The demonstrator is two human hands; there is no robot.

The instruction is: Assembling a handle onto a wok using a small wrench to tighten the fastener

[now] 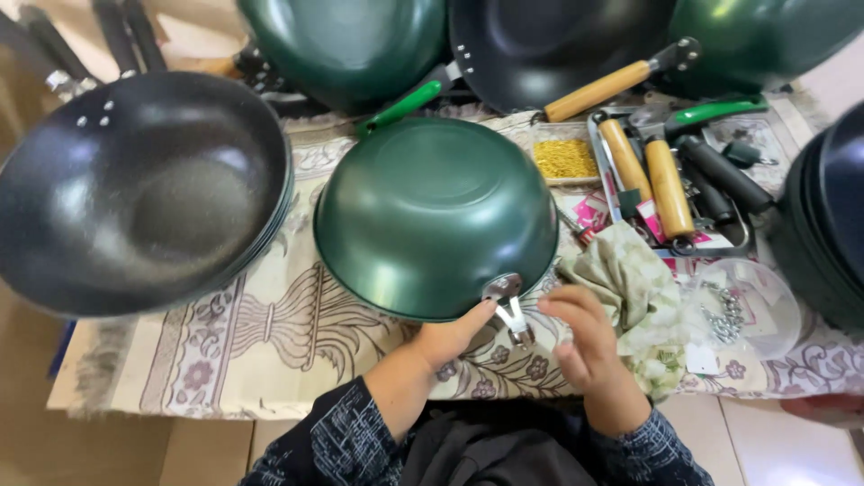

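Note:
A green wok lies upside down on a patterned cloth in front of me. A small metal handle bracket sticks out from its near rim. My left hand touches the rim beside the bracket, with the thumb next to the metal piece. My right hand hovers just right of the bracket with curled fingers; whether it pinches a small part I cannot tell. A crumpled floral rag lies by my right hand.
A stack of black woks sits at left; more woks line the back and right edge. A tray holds wooden handles and black handles. A box of gold screws and a clear bowl of metal parts lie at right.

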